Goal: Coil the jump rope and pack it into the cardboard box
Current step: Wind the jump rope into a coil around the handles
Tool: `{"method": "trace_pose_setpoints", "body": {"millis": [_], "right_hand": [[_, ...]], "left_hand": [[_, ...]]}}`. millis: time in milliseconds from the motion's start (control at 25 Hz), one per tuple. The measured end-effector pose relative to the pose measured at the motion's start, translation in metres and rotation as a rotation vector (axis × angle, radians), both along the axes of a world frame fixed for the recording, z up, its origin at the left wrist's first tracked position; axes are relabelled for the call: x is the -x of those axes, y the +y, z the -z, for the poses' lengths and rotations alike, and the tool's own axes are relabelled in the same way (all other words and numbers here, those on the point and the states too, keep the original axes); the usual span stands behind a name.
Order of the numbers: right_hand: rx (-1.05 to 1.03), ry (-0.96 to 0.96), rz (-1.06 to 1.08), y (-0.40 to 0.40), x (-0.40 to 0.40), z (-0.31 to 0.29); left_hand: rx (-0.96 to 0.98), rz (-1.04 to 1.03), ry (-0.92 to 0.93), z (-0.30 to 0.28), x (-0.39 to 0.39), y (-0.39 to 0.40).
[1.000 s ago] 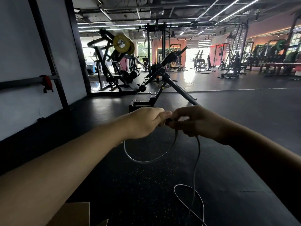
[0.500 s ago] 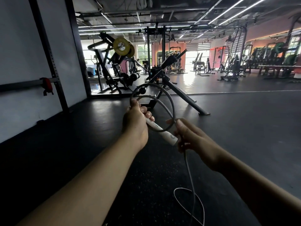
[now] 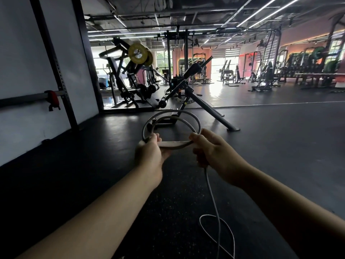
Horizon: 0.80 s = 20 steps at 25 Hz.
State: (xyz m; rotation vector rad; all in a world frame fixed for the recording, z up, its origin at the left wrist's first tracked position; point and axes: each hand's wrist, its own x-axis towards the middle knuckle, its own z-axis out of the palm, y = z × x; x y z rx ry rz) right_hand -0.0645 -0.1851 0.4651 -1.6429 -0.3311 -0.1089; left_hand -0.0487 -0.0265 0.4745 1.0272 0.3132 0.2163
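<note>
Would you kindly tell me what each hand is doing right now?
Left hand: closed on the jump rope coils and handle.
Right hand: closed on the jump rope.

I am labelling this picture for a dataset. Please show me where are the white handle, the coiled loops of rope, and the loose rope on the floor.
white handle (image 3: 174, 143): head view, middle of the bar between the hands.
coiled loops (image 3: 170, 112): head view, top arc.
loose rope (image 3: 230, 235): head view, right side of the floor loop.

Your right hand (image 3: 214, 152) has closed on the handle (image 3: 174, 143), now level; the rope (image 3: 171, 116) coil sits lower.
</note>
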Motion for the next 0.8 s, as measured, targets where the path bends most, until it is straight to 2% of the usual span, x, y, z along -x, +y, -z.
{"method": "trace_pose_setpoints", "body": {"millis": [40, 120, 280, 360, 440, 600, 720, 800], "right_hand": [[0.057, 0.008, 0.008, -0.003, -0.002, -0.003], [0.207, 0.014, -0.002, -0.008, -0.006, -0.01], [0.68, -0.116, -0.058, -0.016, -0.005, -0.031], [0.843, -0.196, -0.075, -0.018, -0.004, -0.04], [0.788, -0.199, -0.077, -0.021, -0.002, -0.045], [0.519, -0.153, -0.102, -0.024, 0.0, -0.044], [0.386, -0.282, -0.157, -0.018, -0.002, -0.033], [0.396, -0.37, -0.147, -0.017, 0.0, -0.03]], "left_hand": [[-0.094, 0.041, -0.004, 0.006, 0.0, 0.01], [-0.402, 0.099, -0.082, 0.012, -0.001, 0.032], [-1.282, 0.267, -0.547, -0.022, 0.004, 0.044], [-1.574, 0.477, -0.644, -0.046, 0.006, 0.034], [-1.599, 0.631, -0.597, -0.059, 0.001, 0.03], [-1.391, 0.699, -0.537, -0.052, -0.007, 0.028], [-1.195, 0.73, -0.583, -0.042, -0.009, 0.024], [-1.113, 0.721, -0.635, -0.041, -0.005, 0.02]]}}
